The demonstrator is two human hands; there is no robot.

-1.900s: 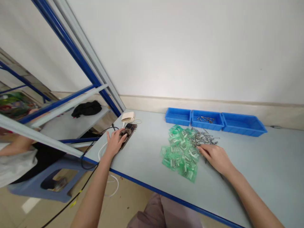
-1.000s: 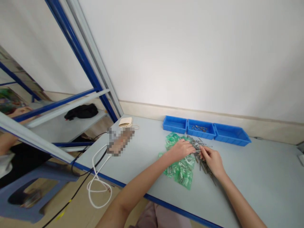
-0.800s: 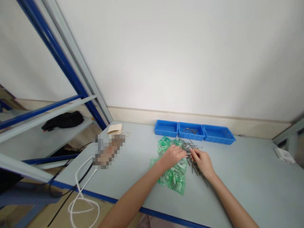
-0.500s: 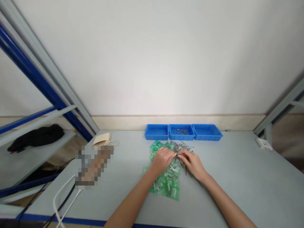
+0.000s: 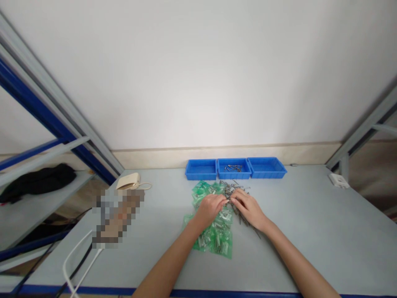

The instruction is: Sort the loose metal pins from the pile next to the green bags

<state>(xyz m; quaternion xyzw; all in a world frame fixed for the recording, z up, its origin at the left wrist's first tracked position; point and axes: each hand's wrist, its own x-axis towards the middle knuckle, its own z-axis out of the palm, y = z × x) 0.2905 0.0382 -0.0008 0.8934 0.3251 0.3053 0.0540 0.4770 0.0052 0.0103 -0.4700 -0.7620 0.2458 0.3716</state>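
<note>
Over the middle of the table, my left hand (image 5: 212, 208) is closed, its thumb and fingers pinched together. My right hand (image 5: 250, 209) faces it with fingers also closed, the fingertips of both hands nearly meeting. Whatever small thing lies between them is too small to make out. Under and around the right hand spreads a loose pile of thin metal screws (image 5: 245, 221). Below the left hand lie several green clear plastic bags (image 5: 221, 242) with metal pieces inside, partly hidden by the hand and forearm.
Behind the pile stand a left blue bin (image 5: 201, 177), a middle blue bin (image 5: 235, 176) with some screws in it, and a right blue bin (image 5: 268, 174). A cream pouch (image 5: 128, 181) and white cable (image 5: 70, 258) are at left. A white box (image 5: 339, 181) sits far right.
The view has shifted slightly, so the table contents appear a little further left and higher. Both hands stay pinched close together; the right fingers have curled down slightly.
</note>
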